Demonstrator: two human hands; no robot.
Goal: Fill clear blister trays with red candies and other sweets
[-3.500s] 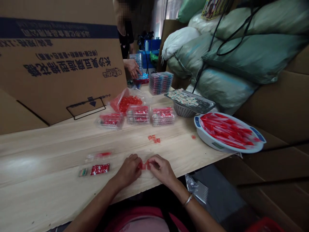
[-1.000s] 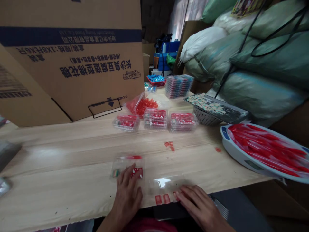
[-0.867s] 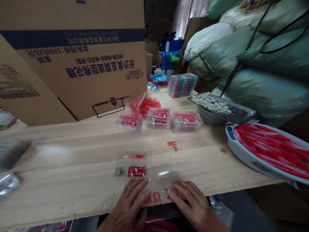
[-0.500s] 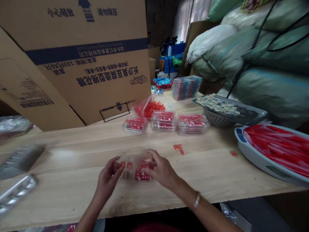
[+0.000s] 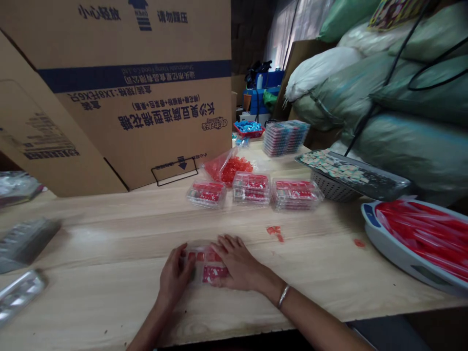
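A clear plastic box [image 5: 198, 274] lies on the table between my hands, with red pieces along its far side and a red printed packet [image 5: 213, 274] in its near part. My left hand [image 5: 174, 275] grips the box's left end, its thumb over the top and fingers at the far edge. Stretched flat across the right end is my right hand [image 5: 239, 263], fingers a little apart and thumb towards the near edge. That end of the box is hidden under the palm.
Filled clear boxes [image 5: 252, 187] stand behind, near a bag of red pieces [image 5: 236, 168]. At right are a basin of red packets [image 5: 420, 234] and a tray of small sachets [image 5: 351, 170]. A large carton [image 5: 146, 136] stands at back left; silver trays [image 5: 22, 292] lie at left.
My right hand has gone from pinching the box's right side to lying flat over it. My left thumb has moved from a red piece at the far side onto the box's left end.
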